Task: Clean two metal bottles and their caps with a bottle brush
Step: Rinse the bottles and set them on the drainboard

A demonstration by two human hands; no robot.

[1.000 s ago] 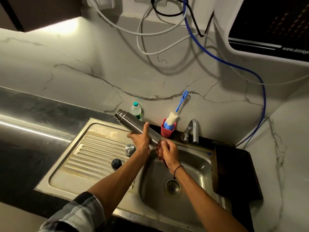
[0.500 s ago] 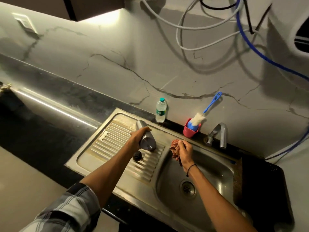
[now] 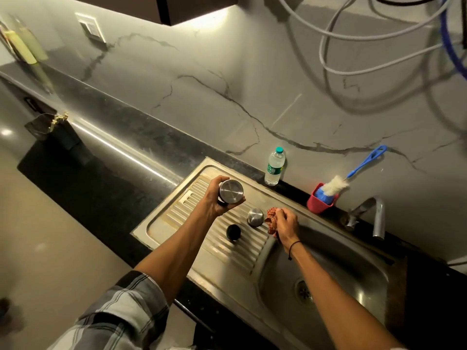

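Metal bottle (image 3: 230, 192) above drainboard (image 3: 177, 213) (caps (image 3: 255, 217) beside)

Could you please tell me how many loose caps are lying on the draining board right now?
2: a silver metal cap beside the scrubber-holding right hand, and a black cap just nearer the camera. Others may be hidden behind the arms.
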